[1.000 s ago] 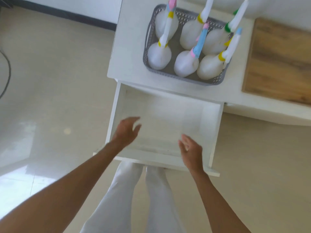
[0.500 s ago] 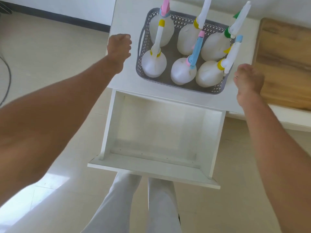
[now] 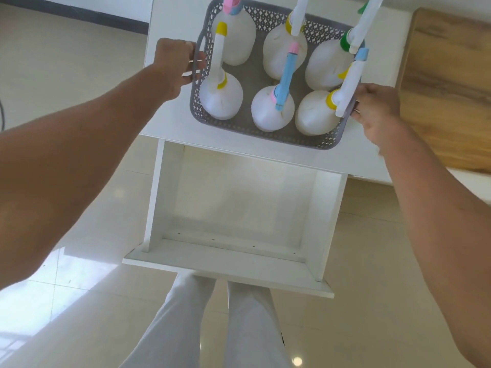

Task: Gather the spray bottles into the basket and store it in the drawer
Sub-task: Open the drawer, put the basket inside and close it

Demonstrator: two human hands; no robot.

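Holding the gray basket (image 3: 240,126) of six spray bottles (image 3: 221,98) on the counter (image 3: 170,120), left hand (image 3: 176,63) and right hand (image 3: 376,108) each grip a side, ready to lift it near, into the open drawer (image 3: 231,251).

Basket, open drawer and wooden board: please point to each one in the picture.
Basket (image 3: 265,131): head view, near perforated wall.
Open drawer (image 3: 239,205): head view, bare bottom panel.
Wooden board (image 3: 449,83): head view, top surface.

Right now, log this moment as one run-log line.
phase: grasp basket | left hand: on left handle | right hand: on right rim | basket: on tabletop, six bottles | drawer: open
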